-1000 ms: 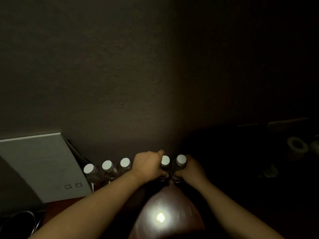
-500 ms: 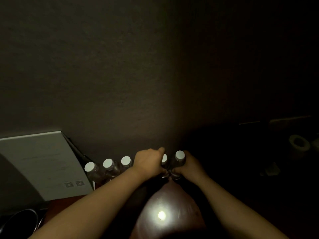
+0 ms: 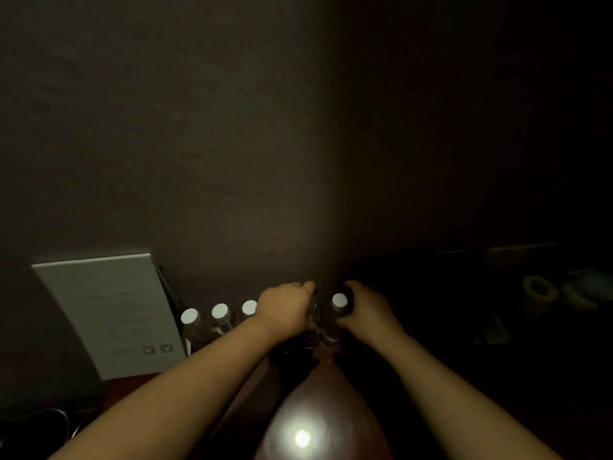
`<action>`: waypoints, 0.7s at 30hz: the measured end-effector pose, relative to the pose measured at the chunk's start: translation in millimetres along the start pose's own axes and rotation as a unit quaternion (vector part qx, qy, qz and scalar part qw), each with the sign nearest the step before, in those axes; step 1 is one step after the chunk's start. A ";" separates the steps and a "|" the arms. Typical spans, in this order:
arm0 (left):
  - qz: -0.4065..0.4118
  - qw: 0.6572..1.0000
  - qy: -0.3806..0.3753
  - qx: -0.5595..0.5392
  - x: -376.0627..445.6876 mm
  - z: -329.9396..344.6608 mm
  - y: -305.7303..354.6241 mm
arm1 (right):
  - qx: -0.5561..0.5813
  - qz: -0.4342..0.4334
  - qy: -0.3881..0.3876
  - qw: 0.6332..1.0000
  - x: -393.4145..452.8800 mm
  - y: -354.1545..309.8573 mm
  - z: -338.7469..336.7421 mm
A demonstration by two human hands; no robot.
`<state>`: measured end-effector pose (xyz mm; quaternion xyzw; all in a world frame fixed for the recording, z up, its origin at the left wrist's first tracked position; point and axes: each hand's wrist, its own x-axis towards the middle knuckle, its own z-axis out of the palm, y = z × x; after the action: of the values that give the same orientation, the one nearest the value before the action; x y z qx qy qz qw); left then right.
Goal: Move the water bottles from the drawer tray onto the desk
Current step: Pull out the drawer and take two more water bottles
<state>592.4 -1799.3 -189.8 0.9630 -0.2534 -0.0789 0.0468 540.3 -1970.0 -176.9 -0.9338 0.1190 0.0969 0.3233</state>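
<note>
Dim room, plain dark wall (image 3: 232, 127) filling most of the view. Glossy reddish-brown counter (image 3: 318, 410) below, catching one bright spot of light (image 3: 302, 438). Right side lost in shadow.

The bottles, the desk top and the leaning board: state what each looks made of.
Bottles: probably clear plastic, glossy; the see-through bodies catch glints, and the caps are matte white, likely plastic too.
Desk top: reddish-brown and polished, wood or a wood-look laminate; it mirrors a bright light spot.
Leaning board: pale grey, matte, with faint print; card or stiff paper, though the dim light leaves this open.
</note>
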 end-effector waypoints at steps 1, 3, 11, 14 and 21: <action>0.000 1.000 0.005 0.004 -7.5 -6.6 0.9 | -0.025 -0.014 0.005 1.000 -6.2 -6.5 -5.4; -0.002 1.000 0.012 0.013 -24.2 -19.4 -0.2 | -0.077 -0.043 0.003 0.996 -19.4 -21.7 -14.3; -0.034 0.998 0.031 0.052 -114.3 -70.8 -35.1 | -0.226 -0.145 -0.051 0.962 -78.5 -107.4 -14.6; -0.064 0.995 0.025 0.075 -160.3 -86.1 -58.9 | -0.255 -0.180 -0.070 0.948 -105.6 -144.1 0.1; -0.148 0.986 0.008 0.074 -303.8 -107.4 -126.6 | -0.295 -0.296 -0.109 0.902 -186.0 -238.6 63.0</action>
<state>411.1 -1533.6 -61.7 0.9913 -0.1132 -0.0584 -0.0343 424.4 -1718.9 -39.0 -0.9623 -0.2326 0.1289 0.0575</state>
